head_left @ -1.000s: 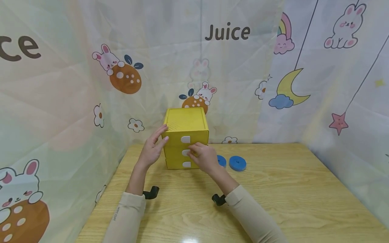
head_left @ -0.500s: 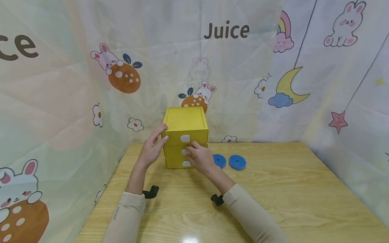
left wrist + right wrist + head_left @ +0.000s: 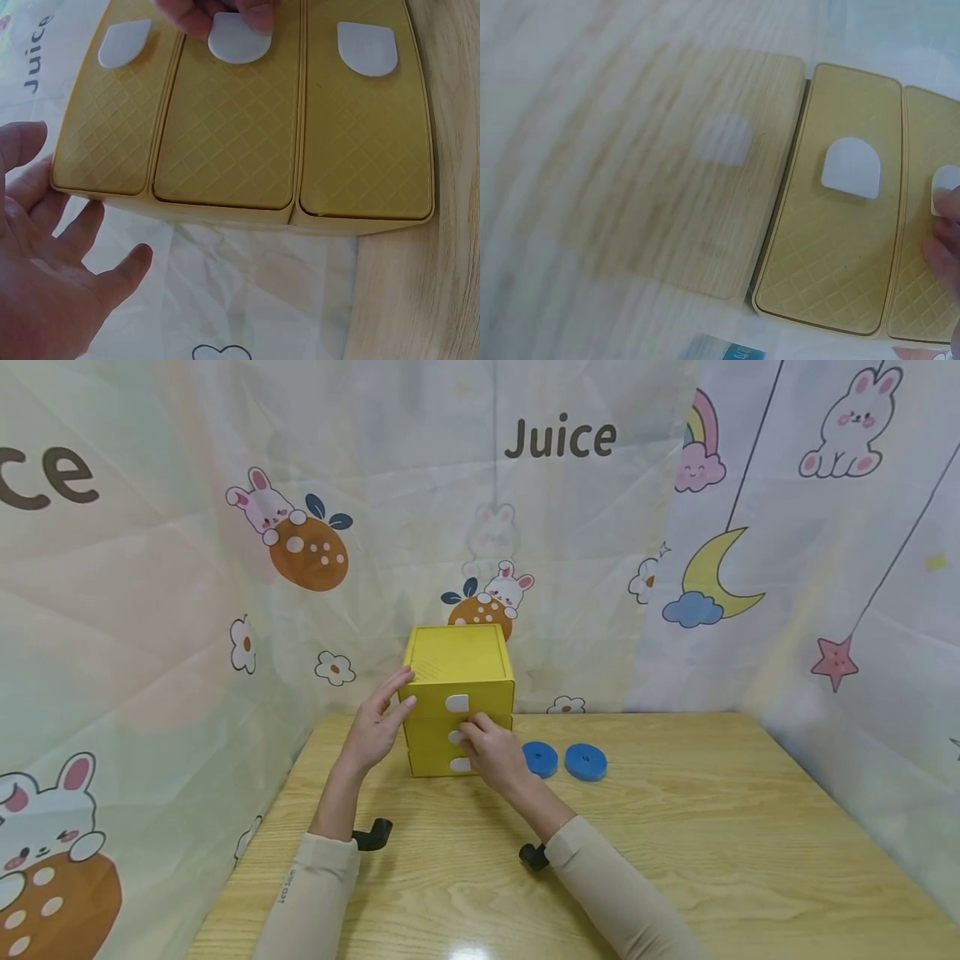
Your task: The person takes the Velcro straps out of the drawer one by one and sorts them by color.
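Note:
A small yellow drawer cabinet with three stacked drawers stands on the wooden table. Each drawer front bears a rounded white pull tab. My right hand pinches the middle drawer's tab between thumb and fingers, and part of the tab is covered. In the head view the top tab and the bottom tab are untouched. Against the cabinet's left side rests my left hand, its fingers extended, fingertips at the upper front corner. The left wrist view shows its fingers spread at the cabinet's side.
Two blue discs lie on the table just right of the cabinet. Printed fabric walls enclose the table at the back and sides. Black angled pieces project beside both wrists.
My right hand has shifted slightly left and closed further over the middle tab, uncovering more of the nearer blue disc. My left hand and the cabinet have stayed put.

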Action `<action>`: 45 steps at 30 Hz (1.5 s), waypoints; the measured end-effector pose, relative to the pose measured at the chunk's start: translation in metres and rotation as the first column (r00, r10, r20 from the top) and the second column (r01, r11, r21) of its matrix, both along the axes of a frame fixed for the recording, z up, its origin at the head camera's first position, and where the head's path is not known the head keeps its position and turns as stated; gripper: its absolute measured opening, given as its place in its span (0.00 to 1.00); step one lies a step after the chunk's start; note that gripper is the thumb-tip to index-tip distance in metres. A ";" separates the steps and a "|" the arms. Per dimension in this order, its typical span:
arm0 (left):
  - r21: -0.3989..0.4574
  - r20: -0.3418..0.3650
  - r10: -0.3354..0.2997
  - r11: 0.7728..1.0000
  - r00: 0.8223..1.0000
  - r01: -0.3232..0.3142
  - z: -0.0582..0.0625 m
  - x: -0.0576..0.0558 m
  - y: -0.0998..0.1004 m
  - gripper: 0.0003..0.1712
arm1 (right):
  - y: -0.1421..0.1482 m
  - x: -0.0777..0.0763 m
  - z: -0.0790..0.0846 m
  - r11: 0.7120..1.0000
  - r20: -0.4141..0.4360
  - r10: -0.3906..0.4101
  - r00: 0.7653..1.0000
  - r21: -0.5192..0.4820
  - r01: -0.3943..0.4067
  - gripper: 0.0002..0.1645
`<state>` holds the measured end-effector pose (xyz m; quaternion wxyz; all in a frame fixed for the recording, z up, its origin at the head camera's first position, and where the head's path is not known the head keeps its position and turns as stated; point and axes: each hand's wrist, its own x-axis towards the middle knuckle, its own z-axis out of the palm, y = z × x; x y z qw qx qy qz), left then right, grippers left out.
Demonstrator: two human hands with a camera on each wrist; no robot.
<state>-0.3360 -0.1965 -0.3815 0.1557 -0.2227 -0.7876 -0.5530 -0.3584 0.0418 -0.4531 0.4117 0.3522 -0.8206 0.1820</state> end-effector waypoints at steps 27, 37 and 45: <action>-0.001 -0.025 0.002 1.000 1.000 -0.002 -0.001 -0.002 0.000 0.31 | 0.009 0.007 0.004 0.984 0.048 0.145 0.988 -0.109 -0.139 0.03; 0.010 -0.026 0.013 1.000 1.000 -0.013 0.002 0.000 0.005 0.31 | 0.011 0.016 0.010 0.989 0.092 0.140 0.986 -0.070 -0.134 0.03; 0.000 -0.020 0.006 1.000 1.000 -0.006 0.022 0.021 0.013 0.31 | 0.011 0.023 0.014 0.990 0.110 0.133 0.985 -0.058 -0.128 0.03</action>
